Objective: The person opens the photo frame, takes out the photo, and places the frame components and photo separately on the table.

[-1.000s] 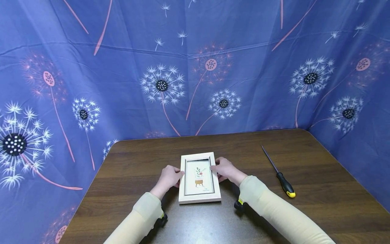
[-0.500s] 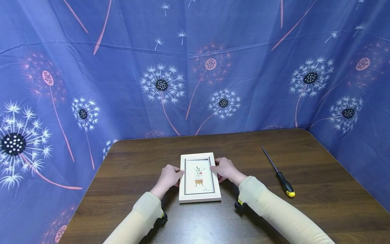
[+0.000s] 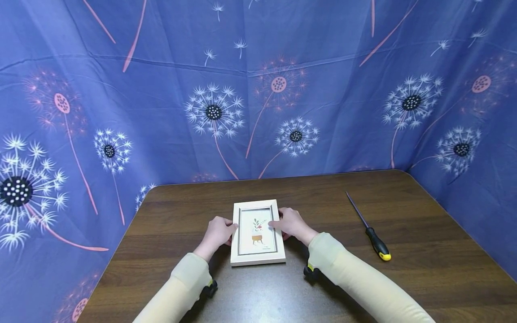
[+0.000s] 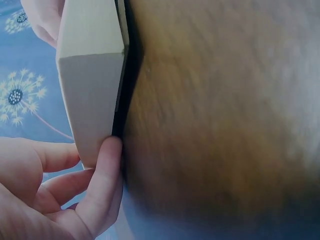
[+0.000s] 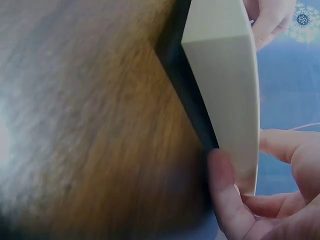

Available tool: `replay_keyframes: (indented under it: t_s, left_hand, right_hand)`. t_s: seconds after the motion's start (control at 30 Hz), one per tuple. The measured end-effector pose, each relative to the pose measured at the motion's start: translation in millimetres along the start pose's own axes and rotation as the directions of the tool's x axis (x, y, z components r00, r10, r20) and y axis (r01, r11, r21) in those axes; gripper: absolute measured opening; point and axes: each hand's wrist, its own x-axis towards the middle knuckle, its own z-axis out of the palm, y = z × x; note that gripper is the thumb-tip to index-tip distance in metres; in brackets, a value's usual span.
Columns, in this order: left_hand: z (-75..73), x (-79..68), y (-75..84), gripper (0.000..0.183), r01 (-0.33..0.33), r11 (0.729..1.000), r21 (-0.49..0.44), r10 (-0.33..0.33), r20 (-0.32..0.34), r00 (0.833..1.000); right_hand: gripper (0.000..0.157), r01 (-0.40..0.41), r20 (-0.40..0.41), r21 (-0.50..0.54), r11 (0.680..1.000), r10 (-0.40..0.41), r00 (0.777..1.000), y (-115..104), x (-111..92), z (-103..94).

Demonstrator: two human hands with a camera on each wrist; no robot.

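A white picture frame [image 3: 258, 259] with a potted-plant print lies face up between both hands, near the middle of the table. My left hand [image 3: 216, 234] grips its left side, thumb on the front face. On the opposite side my right hand [image 3: 294, 224] holds it the same way, thumb over the front edge. In the left wrist view the frame's pale side [image 4: 92, 100] shows, with fingers [image 4: 106, 165] curled under its back edge. The right wrist view shows fingers [image 5: 222, 172] likewise under the frame [image 5: 230, 90], with a dark shadow gap between it and the table.
A screwdriver [image 3: 376, 242] with a black and yellow handle lies on the right part of the brown wooden table [image 3: 181, 202]. Behind the table hangs a blue cloth [image 3: 161, 134] printed with dandelions; it also runs along both sides.
Both hands have shifted the picture frame slightly to the left, mostly in the last half second. Its lower edge has also risen a little in the head view. The screwdriver stays put.
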Motion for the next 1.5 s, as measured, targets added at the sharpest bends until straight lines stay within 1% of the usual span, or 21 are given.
replay_keyframes:
  t_s: [0.17, 0.27, 0.37, 0.47, 0.67, 0.9, 1.13, 1.5]
  left_hand:
    - [-3.3, 0.7, -2.1, 0.028, -0.004, 1.000, -0.029, 0.004, -0.007, 1.000]
    - [-4.1, 1.9, -3.1, 0.029, 0.013, 0.999, -0.040, -0.013, -0.008, 1.000]
    - [-4.5, 3.1, -3.9, 0.030, 0.021, 0.999, -0.046, -0.021, -0.008, 1.000]
    - [-4.7, 3.8, -4.5, 0.031, 0.024, 0.998, -0.062, -0.024, -0.005, 1.000]
    - [-4.1, 1.4, -2.7, 0.032, 0.030, 0.998, -0.063, -0.031, -0.006, 1.000]
    - [0.2, -3.6, -0.7, 0.028, -0.021, 0.995, -0.101, 0.022, 0.009, 1.000]
    - [4.4, -8.3, 0.5, 0.029, -0.024, 0.989, -0.146, 0.031, 0.044, 0.999]
    - [14.0, -17.9, 5.1, 0.024, -0.066, 0.987, -0.145, 0.077, 0.074, 0.994]
  right_hand:
    - [0.055, 0.026, -0.005, 0.010, 1.000, -0.026, 1.000, -2, 1, 3.4]
    - [0.051, 0.026, -0.008, 0.015, 1.000, -0.026, 1.000, -3, 2, 4.6]
    - [0.051, 0.033, -0.011, 0.014, 0.999, -0.033, 0.999, -2, 3, 5.2]
    - [0.053, 0.035, -0.012, 0.014, 0.999, -0.035, 0.999, -3, 2, 5.1]
    - [0.059, 0.024, -0.008, 0.024, 0.999, -0.024, 1.000, -3, 0, 3.2]
    - [0.059, 0.007, -0.011, 0.001, 1.000, -0.007, 1.000, 3, -3, -0.3]
    - [0.061, -0.015, -0.002, -0.016, 1.000, 0.015, 1.000, 7, -8, -3.6]
    - [0.060, -0.034, 0.022, -0.036, 0.999, 0.035, 0.999, 9, -24, -14.6]
